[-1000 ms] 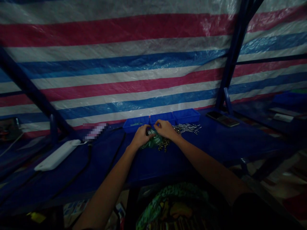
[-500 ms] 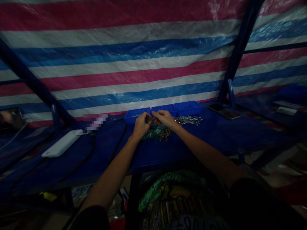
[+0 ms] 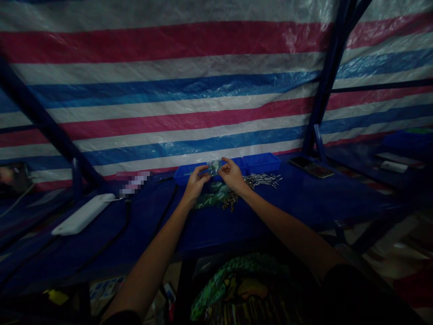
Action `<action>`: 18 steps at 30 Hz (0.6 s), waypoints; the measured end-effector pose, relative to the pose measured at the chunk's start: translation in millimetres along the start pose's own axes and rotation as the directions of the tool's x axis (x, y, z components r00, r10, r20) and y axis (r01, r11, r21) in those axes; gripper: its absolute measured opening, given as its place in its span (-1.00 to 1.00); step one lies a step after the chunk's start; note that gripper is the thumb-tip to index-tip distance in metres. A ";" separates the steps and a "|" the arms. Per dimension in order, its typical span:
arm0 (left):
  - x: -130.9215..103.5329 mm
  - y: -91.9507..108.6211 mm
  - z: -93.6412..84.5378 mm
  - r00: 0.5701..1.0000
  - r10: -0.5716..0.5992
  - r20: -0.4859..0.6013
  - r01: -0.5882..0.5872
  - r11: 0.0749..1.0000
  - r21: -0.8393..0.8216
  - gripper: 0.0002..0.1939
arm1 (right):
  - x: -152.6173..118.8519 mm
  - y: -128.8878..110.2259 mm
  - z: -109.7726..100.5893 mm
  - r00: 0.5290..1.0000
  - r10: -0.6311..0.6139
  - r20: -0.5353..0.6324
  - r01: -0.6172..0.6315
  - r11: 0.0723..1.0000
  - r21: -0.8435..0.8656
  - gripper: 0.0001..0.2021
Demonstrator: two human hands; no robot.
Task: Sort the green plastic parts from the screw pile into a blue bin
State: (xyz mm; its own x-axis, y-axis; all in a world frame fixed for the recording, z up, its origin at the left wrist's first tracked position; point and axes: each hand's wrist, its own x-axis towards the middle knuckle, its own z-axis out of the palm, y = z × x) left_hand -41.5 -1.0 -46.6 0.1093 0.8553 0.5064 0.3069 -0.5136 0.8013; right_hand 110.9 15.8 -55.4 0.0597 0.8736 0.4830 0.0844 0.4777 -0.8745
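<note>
Between my two hands is a small clear plastic bag (image 3: 214, 167), held up in front of the blue bins. My left hand (image 3: 195, 183) pinches its left side, and my right hand (image 3: 232, 174) pinches its right side; what lies inside the bag is too small to tell. Below them on the blue table lies a heap of greenish clear plastic bags (image 3: 213, 194). A pile of small brass-coloured metal parts (image 3: 230, 199) is just under my right hand. Further right, silvery thin metal pins or screws (image 3: 265, 180) lie in a loose pile.
Blue plastic bins (image 3: 261, 162) stand along the back of the table. A phone (image 3: 311, 167) lies at the right, and a white power strip (image 3: 84, 214) with black cables at the left. Blue metal posts (image 3: 320, 99) rise before a striped tarp (image 3: 189, 108).
My hands have moved a little apart, and the small plastic bag now shows stretched between them. The whole view has tilted slightly upward.
</note>
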 end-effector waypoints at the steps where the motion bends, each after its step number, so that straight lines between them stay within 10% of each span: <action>1: 0.5 -1.4 0.1 0.997 -0.078 0.003 0.078 0.992 -0.098 -0.58 | -0.1 -0.9 -0.7 1.000 -0.004 0.004 0.004 1.000 -0.003 -0.48; 9: 7.9 -10.7 -7.7 0.982 -0.180 -0.051 0.161 0.952 -0.262 -0.68 | -13.1 -5.1 -2.5 0.978 -0.144 0.153 0.175 0.962 -0.209 -0.63; 14: 32.5 -15.3 -39.1 0.885 -0.037 -0.464 0.086 0.993 0.085 -0.75 | -33.0 -46.7 1.5 0.935 -0.324 0.145 0.353 0.887 -0.296 -0.80; 18: 44.8 -19.8 -52.6 0.894 0.189 -0.407 0.003 0.904 0.427 -0.65 | -102.8 -116.3 -11.7 0.877 -0.386 0.285 0.452 0.863 -0.224 -0.76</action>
State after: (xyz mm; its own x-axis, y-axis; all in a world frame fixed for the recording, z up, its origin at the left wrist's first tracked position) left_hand -92.4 43.9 -23.0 -0.2289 0.6400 0.7335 0.6817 -0.4326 0.5901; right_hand 106.6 -130.7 -2.8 -0.2635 0.6088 0.7483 0.3230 0.7866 -0.5262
